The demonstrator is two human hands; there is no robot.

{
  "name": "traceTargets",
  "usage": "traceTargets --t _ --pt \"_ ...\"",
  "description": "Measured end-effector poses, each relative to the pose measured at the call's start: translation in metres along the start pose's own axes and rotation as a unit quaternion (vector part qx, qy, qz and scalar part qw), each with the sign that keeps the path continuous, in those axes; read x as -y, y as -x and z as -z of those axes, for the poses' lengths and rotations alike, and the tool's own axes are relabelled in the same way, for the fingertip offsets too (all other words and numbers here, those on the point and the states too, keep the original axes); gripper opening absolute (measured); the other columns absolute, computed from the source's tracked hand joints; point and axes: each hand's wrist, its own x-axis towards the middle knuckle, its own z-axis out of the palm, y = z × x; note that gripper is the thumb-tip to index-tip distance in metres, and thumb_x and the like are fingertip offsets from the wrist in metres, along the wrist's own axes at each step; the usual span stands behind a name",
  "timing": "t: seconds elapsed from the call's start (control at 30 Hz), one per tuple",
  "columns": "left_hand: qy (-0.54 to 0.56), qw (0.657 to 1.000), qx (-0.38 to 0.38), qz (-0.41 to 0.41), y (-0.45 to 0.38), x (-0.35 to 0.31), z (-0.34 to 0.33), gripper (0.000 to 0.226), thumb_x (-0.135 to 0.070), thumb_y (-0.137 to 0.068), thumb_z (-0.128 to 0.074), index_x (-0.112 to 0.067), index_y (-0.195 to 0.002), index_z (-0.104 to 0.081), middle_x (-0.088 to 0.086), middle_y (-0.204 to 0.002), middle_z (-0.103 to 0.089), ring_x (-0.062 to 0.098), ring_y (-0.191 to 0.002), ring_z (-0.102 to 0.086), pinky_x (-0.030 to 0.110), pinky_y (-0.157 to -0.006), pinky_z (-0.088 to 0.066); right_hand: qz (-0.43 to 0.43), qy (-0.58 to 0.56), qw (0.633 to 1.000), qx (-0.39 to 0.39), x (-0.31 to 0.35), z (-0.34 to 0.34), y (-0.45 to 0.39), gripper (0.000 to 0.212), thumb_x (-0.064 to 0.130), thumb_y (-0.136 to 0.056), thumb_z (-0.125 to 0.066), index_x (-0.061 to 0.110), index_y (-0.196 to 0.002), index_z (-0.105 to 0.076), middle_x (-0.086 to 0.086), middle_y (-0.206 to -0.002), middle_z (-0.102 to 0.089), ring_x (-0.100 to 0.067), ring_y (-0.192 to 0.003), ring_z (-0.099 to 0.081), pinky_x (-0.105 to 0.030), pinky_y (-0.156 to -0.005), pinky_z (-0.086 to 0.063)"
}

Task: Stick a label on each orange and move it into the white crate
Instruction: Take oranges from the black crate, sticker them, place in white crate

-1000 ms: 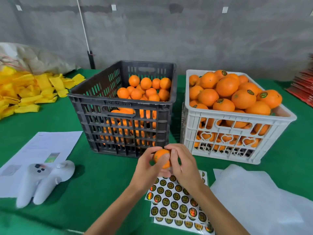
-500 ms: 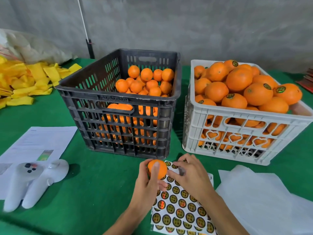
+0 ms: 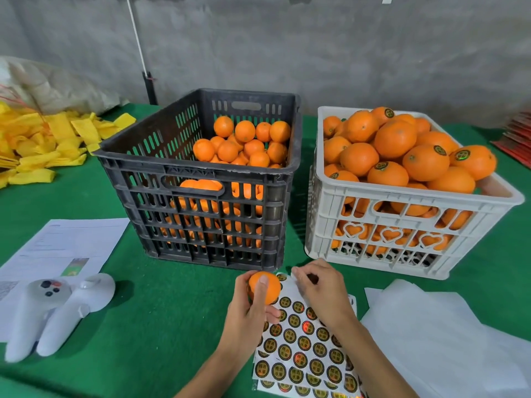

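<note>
Left hand (image 3: pixel 249 311): grips one orange (image 3: pixel 265 287) with the thumb across its front, just in front of the black crate (image 3: pixel 201 179), at the sticker sheet's far left corner.
Right hand (image 3: pixel 321 291): fingertips curled and pinching at the far edge of the sticker sheet (image 3: pixel 304 346), just in front of the gap between the black crate and the white one; whether a label is lifted I cannot tell.
Sticker sheet: lies flat on the green tabletop (image 3: pixel 161 320) in front of the black crate, rows of round dark-and-gold labels, more sheets under it.
Black crate: partly filled with unlabelled oranges.
White crate (image 3: pixel 402 225): just right of the black crate, heaped above the rim with oranges, several showing round labels.
White controllers (image 3: pixel 51 311): front left of the black crate, on a printed paper (image 3: pixel 66 242).
Yellow foam sleeves (image 3: pixel 43 145): piled far left of the black crate.
White sheets (image 3: pixel 448 337): front right of the black crate.
</note>
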Motion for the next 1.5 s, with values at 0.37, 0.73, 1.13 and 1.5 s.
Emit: traceTargets --t 0.37,0.73,1.13,1.5 --pt "0.027 1.000 -0.010 -0.004 0.002 -0.016 0.001 0.044 -0.053 -0.099 -0.054 -0.021 -0.128 -0.056 0.017 -0.083 -0.075 0.038 -0.070 -0.074 0.043 -0.065 -0.062 0.096 -0.078 0.992 -0.003 0.054 -0.004 0.029 0.037 0.047 -0.104 -0.052 0.026 -0.092 -0.080 0.015 -0.092 -0.058 -0.007 -0.090 -0.063 -0.026 -0.080 -0.051" --pt "-0.002 0.985 0.121 -0.125 -0.026 -0.156 -0.074 0.041 -0.053 -0.099 -0.057 -0.027 -0.129 -0.067 -0.004 -0.112 -0.075 0.011 -0.103 -0.075 0.031 -0.091 -0.061 0.262 0.210 0.921 -0.198 0.078 0.116 0.010 0.060 0.049 -0.091 -0.068 0.009 -0.134 -0.063 -0.007 -0.132 -0.062 -0.021 -0.109 -0.067 -0.031 -0.078 -0.061" --pt "-0.154 0.943 0.154 -0.254 -0.133 -0.311 -0.161 0.062 -0.057 -0.103 -0.055 -0.024 -0.154 -0.041 -0.002 -0.150 -0.051 0.025 -0.130 -0.059 0.053 -0.108 -0.051 0.136 0.216 0.920 -0.297 0.091 0.271 -0.138 0.054 0.027 -0.102 -0.062 0.003 -0.148 -0.045 -0.013 -0.149 -0.045 -0.037 -0.113 -0.062 -0.043 -0.089 -0.051" --pt "-0.390 0.903 -0.009 -0.177 -0.248 -0.302 0.006 0.053 -0.039 -0.102 -0.066 -0.006 -0.141 -0.053 0.010 -0.137 -0.061 0.028 -0.128 -0.059 0.033 -0.103 -0.044 0.242 0.091 0.949 -0.183 0.153 0.186 -0.194 0.043 0.034 -0.090 -0.078 0.011 -0.126 -0.071 -0.004 -0.108 -0.066 -0.010 -0.078 -0.051 -0.031 -0.083 -0.048"
